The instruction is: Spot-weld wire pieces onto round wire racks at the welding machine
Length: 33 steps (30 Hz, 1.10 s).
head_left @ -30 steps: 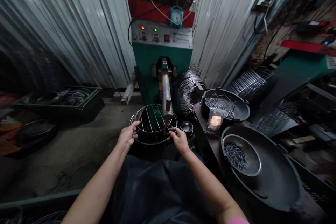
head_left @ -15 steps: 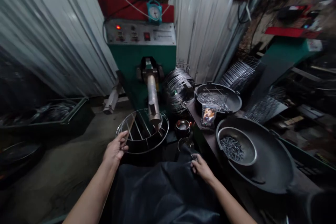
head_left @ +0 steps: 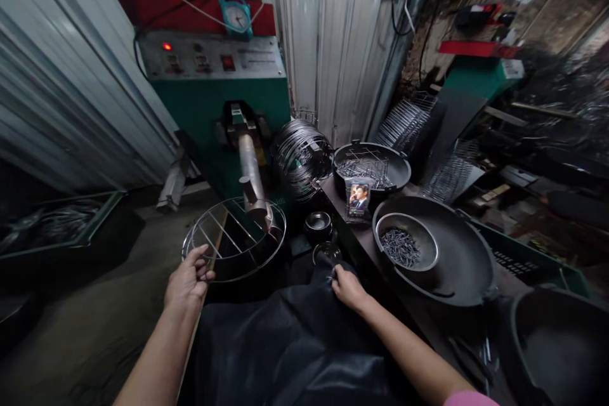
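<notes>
My left hand [head_left: 186, 278] grips the near rim of a round wire rack [head_left: 223, 247] that sits under the metal arm [head_left: 251, 181] of a green welding machine [head_left: 212, 92]. My right hand [head_left: 347, 287] rests low on the black apron [head_left: 290, 342] over my lap, fingers closed on what looks like a small metal piece; I cannot make it out clearly. A steel bowl of small metal pieces [head_left: 405, 247] lies to the right of that hand, inside a large black pan [head_left: 469, 273].
A coil of wire rings [head_left: 299, 155] and a black pan of wire parts [head_left: 371, 165] stand behind the bowl. A small dark cup [head_left: 318, 223] sits beside the rack. Stacked wire racks [head_left: 409, 120] lean at the right. A green crate [head_left: 61, 228] is on the floor left.
My right hand let go of the rack's right rim and dropped to the apron edge. My left hand stayed on the rack. The view swung right.
</notes>
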Motion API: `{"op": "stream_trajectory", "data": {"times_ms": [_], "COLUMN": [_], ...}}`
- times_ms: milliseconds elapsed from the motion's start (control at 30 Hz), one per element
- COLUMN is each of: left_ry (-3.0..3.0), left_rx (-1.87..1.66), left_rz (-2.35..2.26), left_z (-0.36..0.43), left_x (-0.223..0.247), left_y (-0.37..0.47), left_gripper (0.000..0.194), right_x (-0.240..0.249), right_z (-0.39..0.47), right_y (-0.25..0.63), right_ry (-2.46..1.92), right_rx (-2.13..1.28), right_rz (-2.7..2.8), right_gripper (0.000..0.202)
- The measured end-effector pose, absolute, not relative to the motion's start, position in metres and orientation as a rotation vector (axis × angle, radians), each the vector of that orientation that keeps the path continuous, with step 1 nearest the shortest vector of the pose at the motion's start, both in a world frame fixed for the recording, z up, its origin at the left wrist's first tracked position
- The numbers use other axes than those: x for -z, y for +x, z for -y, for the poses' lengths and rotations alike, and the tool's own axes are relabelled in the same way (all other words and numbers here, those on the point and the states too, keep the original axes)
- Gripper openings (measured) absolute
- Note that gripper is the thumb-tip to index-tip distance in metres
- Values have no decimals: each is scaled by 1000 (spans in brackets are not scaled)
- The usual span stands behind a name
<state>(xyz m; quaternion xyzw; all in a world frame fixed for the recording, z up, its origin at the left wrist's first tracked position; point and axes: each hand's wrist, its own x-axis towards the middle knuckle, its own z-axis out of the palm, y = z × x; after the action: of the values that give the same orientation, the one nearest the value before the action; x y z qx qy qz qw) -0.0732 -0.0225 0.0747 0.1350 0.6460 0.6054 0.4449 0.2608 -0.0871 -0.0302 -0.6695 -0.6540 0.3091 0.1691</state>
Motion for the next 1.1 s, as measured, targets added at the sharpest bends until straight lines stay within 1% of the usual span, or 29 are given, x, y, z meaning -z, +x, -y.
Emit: {"op": "stream_trajectory", "data": {"times_ms": [67,133,200,300,400,500,633,833,1100], "left_ry": [244,221,222,231,263,273,302,261,260], "left_rx": [-1545,-1569,-1579,-1585,-1576,-1593,-1632,-1638,-1624], "left_rz": [-1554,-1514,-1495,-1469,-1427,-1406,-1402,-1408,-1419], "left_z": [24,23,22,19,18,17,15,12,6], "left_x": [-79,-81,-80,-75,-72,-71,-69,-64,-61], "left_y": [-69,-65,-61,-56,-52,-51,-54,-55,-56], "left_gripper": [43,44,44,45,47,48,50,50,47], "right_x": [22,11,-3,-29,-45,-45,-38,-41,-40], "right_z": [82,76,69,53,36,25,20,16,10], "right_y": [262,259,248,213,171,143,135,137,135], "right_ry": [-1834,-1680,-1452,-1126,-987,-1023,-1112,-1111,-1093], "right_rx": [-1100,-1382,-1537,-1470,-1370,-1340,-1263,-1205,-1228], "right_rz": [1734,1520,1315,1124,1124,1325,1460,1491,1458], "right_gripper": [8,10,15,25,24,17,11,9,11]}}
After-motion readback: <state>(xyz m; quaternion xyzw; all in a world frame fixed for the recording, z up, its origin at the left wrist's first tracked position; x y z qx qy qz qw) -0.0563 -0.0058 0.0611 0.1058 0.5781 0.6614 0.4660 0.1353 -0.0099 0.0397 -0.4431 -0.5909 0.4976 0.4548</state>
